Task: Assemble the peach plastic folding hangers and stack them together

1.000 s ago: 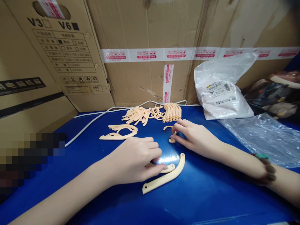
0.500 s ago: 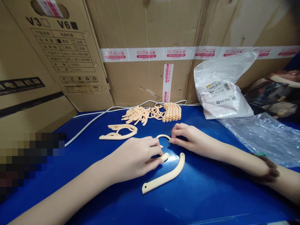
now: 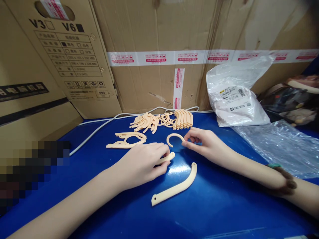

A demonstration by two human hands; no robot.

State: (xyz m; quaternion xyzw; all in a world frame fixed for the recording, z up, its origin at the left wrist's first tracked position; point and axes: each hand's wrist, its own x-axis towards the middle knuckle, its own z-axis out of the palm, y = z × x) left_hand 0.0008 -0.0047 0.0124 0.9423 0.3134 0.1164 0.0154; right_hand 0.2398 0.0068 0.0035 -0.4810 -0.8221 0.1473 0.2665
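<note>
In my left hand [image 3: 147, 162] is a cream plastic hanger arm [image 3: 170, 156], pinched between thumb and fingers; its rounded end with a hole shows, the rest is hidden by the hand. My right hand [image 3: 199, 141] pinches one end of a cream curved hanger hook [image 3: 174, 135], whose open tip points down toward me. The hook and the held arm are apart. A second curved hanger arm [image 3: 174, 189] with a hole at its near end lies on the blue table in front of both hands.
Folded cream hanger pieces [image 3: 127, 141] lie beyond my left hand. Behind them sit a loose pile of parts [image 3: 144, 122], several hooks [image 3: 167, 120] and a row of stacked arms [image 3: 183, 119]. A white cable [image 3: 99, 128], cardboard boxes [image 3: 154, 86] and a plastic bag [image 3: 234, 96] border the table.
My left hand has shifted slightly up and left with the hanger arm. My right hand has drawn the hook up and away, so its whole curve now shows.
</note>
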